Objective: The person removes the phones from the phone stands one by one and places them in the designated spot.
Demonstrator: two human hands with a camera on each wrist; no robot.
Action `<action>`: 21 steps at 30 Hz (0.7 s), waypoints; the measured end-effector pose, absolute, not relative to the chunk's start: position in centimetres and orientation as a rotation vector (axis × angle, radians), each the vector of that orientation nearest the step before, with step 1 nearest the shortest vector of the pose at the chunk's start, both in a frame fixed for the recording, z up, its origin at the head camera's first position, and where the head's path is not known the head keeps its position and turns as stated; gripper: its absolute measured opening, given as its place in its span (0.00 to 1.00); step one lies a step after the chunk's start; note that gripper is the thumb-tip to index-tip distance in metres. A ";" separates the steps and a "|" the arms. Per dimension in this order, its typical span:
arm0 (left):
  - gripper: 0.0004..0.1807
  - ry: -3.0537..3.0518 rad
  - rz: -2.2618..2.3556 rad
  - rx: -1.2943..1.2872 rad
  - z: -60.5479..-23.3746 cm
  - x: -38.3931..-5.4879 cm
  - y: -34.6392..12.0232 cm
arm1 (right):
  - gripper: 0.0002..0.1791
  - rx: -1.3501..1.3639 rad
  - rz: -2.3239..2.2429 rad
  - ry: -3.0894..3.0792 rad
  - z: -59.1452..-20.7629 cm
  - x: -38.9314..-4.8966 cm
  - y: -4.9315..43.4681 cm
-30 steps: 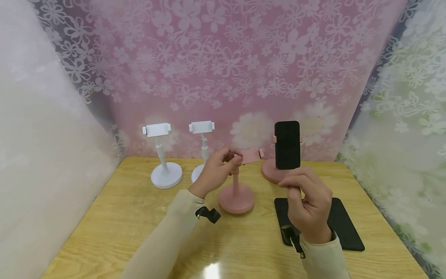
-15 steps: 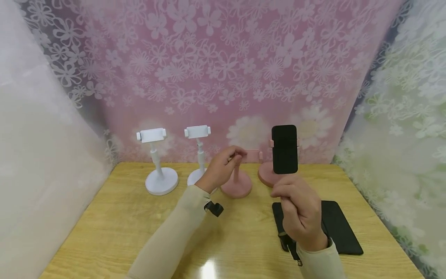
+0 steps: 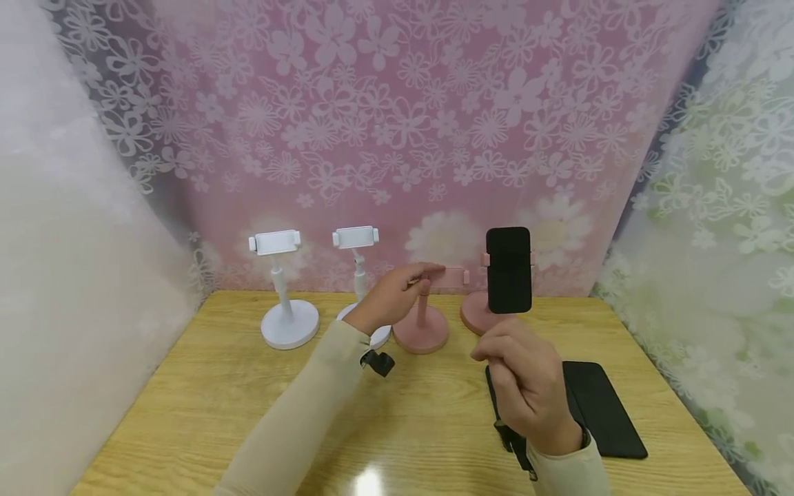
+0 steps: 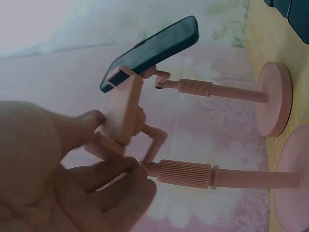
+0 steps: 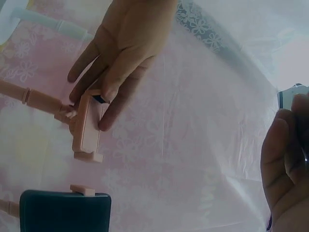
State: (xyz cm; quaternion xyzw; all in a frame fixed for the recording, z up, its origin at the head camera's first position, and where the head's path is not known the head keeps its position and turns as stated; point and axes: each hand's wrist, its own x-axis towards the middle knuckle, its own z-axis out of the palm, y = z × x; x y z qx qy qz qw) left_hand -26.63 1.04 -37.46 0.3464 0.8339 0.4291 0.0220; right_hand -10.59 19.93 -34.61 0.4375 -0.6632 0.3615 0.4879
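My left hand (image 3: pixel 386 300) is at the left end of the clamp (image 3: pixel 451 278) on a pink phone stand (image 3: pixel 420 336). In the left wrist view its thumb lies on the clamp's front, with the fingers (image 4: pixel 113 176) curled behind and below. The clamp holds no phone. To its right, another pink stand (image 3: pixel 474 313) carries an upright black phone (image 3: pixel 510 270). My right hand (image 3: pixel 524 386) hovers over the table's right side with loosely curled fingers and nothing visible in it. That hand partly covers black flat slabs (image 3: pixel 604 410) on the table.
Two white phone stands (image 3: pixel 289 325) with unoccupied clamps stand at the back left; my left hand and forearm overlap the nearer one's base. A floral curtain (image 3: pixel 372 138) rises behind the wooden table (image 3: pixel 205 413), with pale sheets on both sides.
The pink stand has been shifted back in line with the others, with my left hand at its clamp. Its index finger has straightened. My right hand has drifted slightly left and down.
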 end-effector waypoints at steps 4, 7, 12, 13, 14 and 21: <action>0.28 2.649 1.178 1.093 -36.7 -25.3 0.0 | 0.17 1.071 0.860 -1.632 -34.7 -10.6 19.6; 0.33 2.728 1.144 1.059 -36.1 -23.7 -1.1 | 0.17 1.079 0.862 -1.648 -34.7 -10.6 19.5; 0.36 2.817 1.287 1.014 -34.7 -20.3 -3.6 | 0.17 1.066 0.869 -1.665 -34.6 -10.5 19.6; 0.35 2.833 1.322 1.025 -34.4 -19.6 -4.3 | 0.17 1.063 0.869 -1.665 -34.6 -10.5 19.6; 0.34 2.855 1.346 1.041 -34.2 -18.8 -4.9 | 0.17 1.062 0.871 -1.663 -34.5 -10.5 19.6; 0.26 3.113 1.341 1.106 -34.4 -13.5 -9.7 | 0.16 1.098 0.892 -1.645 -34.8 -10.5 19.1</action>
